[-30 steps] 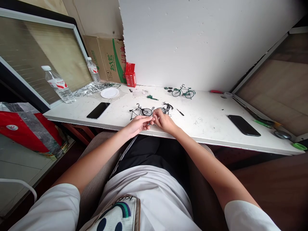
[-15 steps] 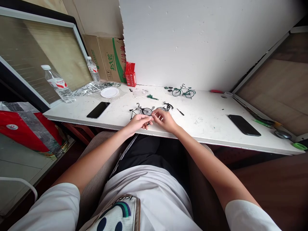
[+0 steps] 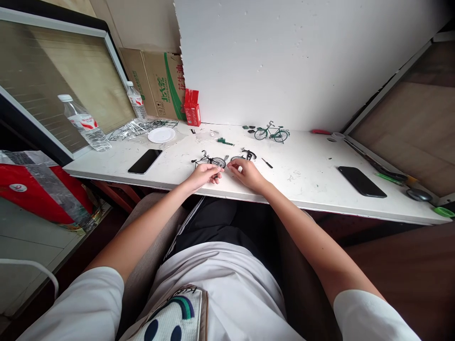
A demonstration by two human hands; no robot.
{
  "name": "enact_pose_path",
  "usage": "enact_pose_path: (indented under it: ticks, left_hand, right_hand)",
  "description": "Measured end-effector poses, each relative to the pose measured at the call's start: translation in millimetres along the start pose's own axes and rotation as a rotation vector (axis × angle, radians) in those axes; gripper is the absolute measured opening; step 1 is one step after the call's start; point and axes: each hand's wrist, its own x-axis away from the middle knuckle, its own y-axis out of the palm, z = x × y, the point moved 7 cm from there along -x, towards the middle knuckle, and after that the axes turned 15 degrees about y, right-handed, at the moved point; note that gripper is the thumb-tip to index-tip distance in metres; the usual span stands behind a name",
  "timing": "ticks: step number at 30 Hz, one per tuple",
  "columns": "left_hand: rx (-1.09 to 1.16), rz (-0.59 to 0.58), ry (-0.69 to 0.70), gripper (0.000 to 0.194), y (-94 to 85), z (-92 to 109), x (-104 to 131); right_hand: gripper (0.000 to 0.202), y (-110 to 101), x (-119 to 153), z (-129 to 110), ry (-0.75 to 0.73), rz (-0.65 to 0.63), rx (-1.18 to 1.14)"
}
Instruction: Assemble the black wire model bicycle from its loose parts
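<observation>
Near the table's front edge, my left hand [image 3: 203, 176] is closed in a pinch, with a small dark part showing at its fingers. My right hand [image 3: 246, 173] is just to its right, thumb and fingertips pressed together; what they hold, if anything, is too small to make out. A gap separates the two hands. Behind my left hand lies a black model bicycle [image 3: 219, 161] with a spoked wheel. Beyond my right fingers are a loose wheel and a black curved part [image 3: 249, 154]. A small screwdriver [image 3: 267, 163] lies to the right.
On the white table [image 3: 302, 180] are a green model bicycle [image 3: 272, 132], a green part [image 3: 225, 141], a white plate [image 3: 161, 135] and two phones [image 3: 145, 161]. Water bottles [image 3: 85, 124] stand at the left; a red box [image 3: 192, 109] stands at the back.
My hands have moved apart; their fingertips were together before. My right hand has shifted slightly right, my left slightly left. The view has tilted a little.
</observation>
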Motion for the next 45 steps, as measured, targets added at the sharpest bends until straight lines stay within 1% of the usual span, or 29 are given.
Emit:
enact_pose_path:
  ticks: [2,3,6,8,13,19,24,26,27,30,33,35,39,45]
  left_hand:
    - [0.011,-0.006,0.004,0.031,-1.2,-1,2]
    - [0.020,-0.009,0.004,0.032,-1.7,-1,2]
    - [0.040,-0.023,0.010,0.037,-2.8,-1,3]
    - [0.039,-0.031,0.018,0.039,-3.0,0,3]
    - [0.018,-0.032,0.023,0.042,-2.2,1,4]
    - [-0.010,-0.046,0.042,0.042,0.4,4,6]
    - [-0.060,-0.040,0.073,0.043,2.3,5,7]
    - [-0.079,-0.026,0.088,0.045,4.5,6,9]
    - [-0.084,-0.017,0.095,0.046,6.1,7,10]
    - [-0.083,0.007,0.116,0.049,13.2,12,15]
    - [-0.069,0.027,0.150,0.052,21.2,19,19]
    - [-0.068,0.035,0.184,0.054,25.3,24,21]
    - [-0.100,0.038,0.249,0.053,29.9,30,23]
    - [-0.126,0.029,0.287,0.050,32.3,33,24]
  right_hand:
    - [0.026,-7,-3,5,0.005,-0.028,0.017]
    - [0.025,-9,-4,8,0.015,-0.067,0.030]
    - [0.019,-8,-4,13,0.039,-0.222,0.067]
    - [0.016,-8,-3,10,0.029,-0.254,0.110]
    - [0.017,-6,-1,2,0.001,-0.225,0.258]
    - [0.020,-3,1,1,-0.051,-0.179,0.303]
    - [0.013,4,3,3,-0.041,-0.107,0.379]
    - [0.014,5,3,2,-0.027,-0.084,0.311]
    - [0.016,4,3,1,-0.022,-0.075,0.236]
    - [0.024,1,2,-5,0.018,-0.063,-0.083]
    - [0.036,1,1,-12,0.093,-0.099,-0.385]
    - [0.041,3,3,-19,0.115,-0.129,-0.507]
    - [0.045,5,5,-28,0.127,-0.138,-0.586]
    - [0.047,4,4,-30,0.144,-0.129,-0.603]
